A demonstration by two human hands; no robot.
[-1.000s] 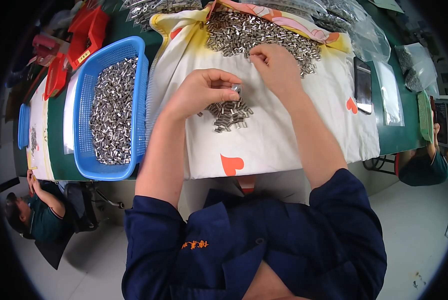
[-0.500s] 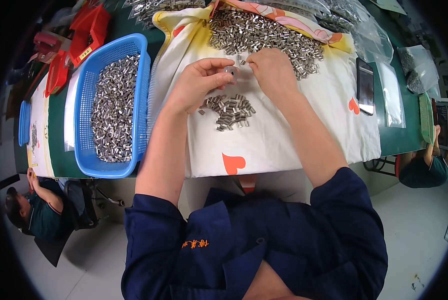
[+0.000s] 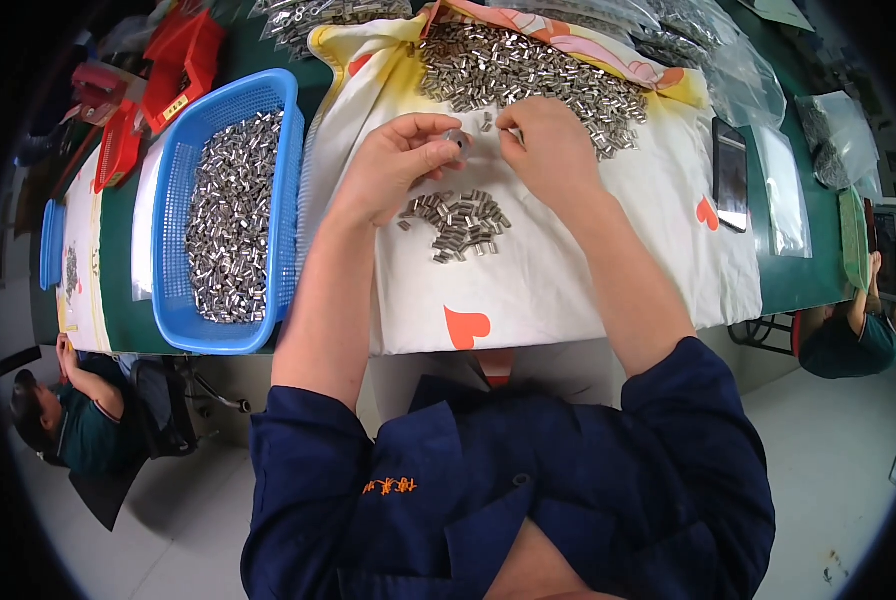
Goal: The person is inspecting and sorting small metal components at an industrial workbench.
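The left hand (image 3: 398, 160) sits just above the centre of the frame, its fingers curled and the fingertips pinching a small metal sleeve (image 3: 457, 139) at its right edge. The right hand (image 3: 548, 145) lies close beside it to the right, fingers bent inward with the tips pressed together near a second tiny piece; whether it truly grips that piece is too small to tell. The two sets of fingertips almost meet, with the sleeve between them and nearer the left hand.

Directly below the hands, toward the lower centre of the cloth (image 3: 568, 280), lies a small heap of sorted sleeves (image 3: 456, 225), their long axes running mostly left to right. Above the hands, along the upper edge of the cloth, spreads the big pile of sleeves (image 3: 528, 70), touching the right hand's knuckles or nearly so. The right hand is the nearer one to that pile; the left hand is the nearer one to the small heap.

At the left of the frame a blue basket (image 3: 268, 110) full of the same parts stands on the green table (image 3: 118, 240), well apart from both hands.
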